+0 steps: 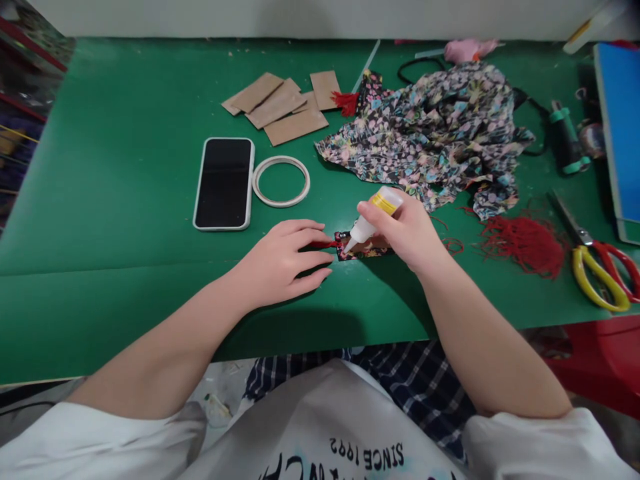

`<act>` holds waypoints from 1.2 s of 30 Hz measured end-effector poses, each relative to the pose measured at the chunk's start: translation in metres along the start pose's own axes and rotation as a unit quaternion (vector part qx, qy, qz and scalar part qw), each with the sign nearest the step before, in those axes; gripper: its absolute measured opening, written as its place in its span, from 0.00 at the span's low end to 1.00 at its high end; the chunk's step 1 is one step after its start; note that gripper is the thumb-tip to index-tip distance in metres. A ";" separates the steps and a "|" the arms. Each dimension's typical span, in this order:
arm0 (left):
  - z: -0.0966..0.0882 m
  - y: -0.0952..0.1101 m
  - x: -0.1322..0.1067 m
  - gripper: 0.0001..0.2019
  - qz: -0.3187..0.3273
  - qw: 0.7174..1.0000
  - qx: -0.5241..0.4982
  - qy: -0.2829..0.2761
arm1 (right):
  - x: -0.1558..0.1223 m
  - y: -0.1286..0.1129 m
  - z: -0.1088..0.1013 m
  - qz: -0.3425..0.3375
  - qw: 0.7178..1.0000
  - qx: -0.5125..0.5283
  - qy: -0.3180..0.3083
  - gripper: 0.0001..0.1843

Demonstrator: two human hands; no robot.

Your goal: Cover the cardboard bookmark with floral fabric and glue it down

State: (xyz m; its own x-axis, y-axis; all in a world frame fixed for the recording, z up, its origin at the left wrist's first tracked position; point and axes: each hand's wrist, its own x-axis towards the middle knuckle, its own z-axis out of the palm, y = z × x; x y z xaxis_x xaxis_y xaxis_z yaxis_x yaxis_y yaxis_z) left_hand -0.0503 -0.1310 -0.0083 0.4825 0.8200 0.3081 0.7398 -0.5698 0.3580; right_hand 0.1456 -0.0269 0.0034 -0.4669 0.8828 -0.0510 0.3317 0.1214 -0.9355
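My right hand (413, 233) grips a white glue bottle (364, 229) with a yellow label, tipped so its nozzle points down at the left end of a small cardboard strip (367, 246) edged with dark floral fabric. A red tassel (320, 245) leads off the strip's left end. Over that tassel lies my left hand (290, 260), palm down, its fingers stretched and slightly apart. Part of the tassel is hidden under those fingers, and the strip's right end is partly covered by my right hand.
Left of centre are a phone (223, 184) and a tape roll (257, 180). Cardboard pieces (295, 127) and crumpled floral fabric (425, 133) lie behind. On the right are red threads (525, 243), scissors (583, 237), a green-black tool (567, 140) and a blue board (620, 120).
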 end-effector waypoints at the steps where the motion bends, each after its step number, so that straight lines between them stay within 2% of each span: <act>1: 0.000 0.000 0.000 0.10 -0.001 1.000 -0.001 -0.002 | 0.000 0.000 0.000 0.002 1.000 0.002 -0.002 0.21; 18: 0.001 0.001 0.000 0.11 0.000 1.000 0.005 -0.019 | -0.003 0.006 -0.007 0.042 0.998 0.053 0.007 0.22; 28: 0.002 0.001 0.001 0.12 0.000 1.000 0.010 -0.011 | -0.008 0.007 -0.021 0.020 0.999 -0.020 0.035 0.21; 32: 0.006 0.002 0.004 0.19 -0.032 0.999 0.020 -0.003 | -0.010 0.008 -0.026 0.004 0.998 -0.042 0.046 0.21; 36: 0.011 0.002 0.013 0.30 -0.047 0.998 0.033 -0.033 | -0.012 0.010 -0.031 -0.004 0.996 -0.062 0.058 0.22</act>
State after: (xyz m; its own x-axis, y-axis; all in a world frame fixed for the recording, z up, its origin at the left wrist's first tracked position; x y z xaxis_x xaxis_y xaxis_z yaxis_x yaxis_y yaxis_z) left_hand -0.0372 -0.1211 -0.0129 0.4369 0.8730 0.2170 0.8117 -0.4865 0.3230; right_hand 0.1796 -0.0224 0.0051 -0.3743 0.9273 0.0033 0.4312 0.1772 -0.8847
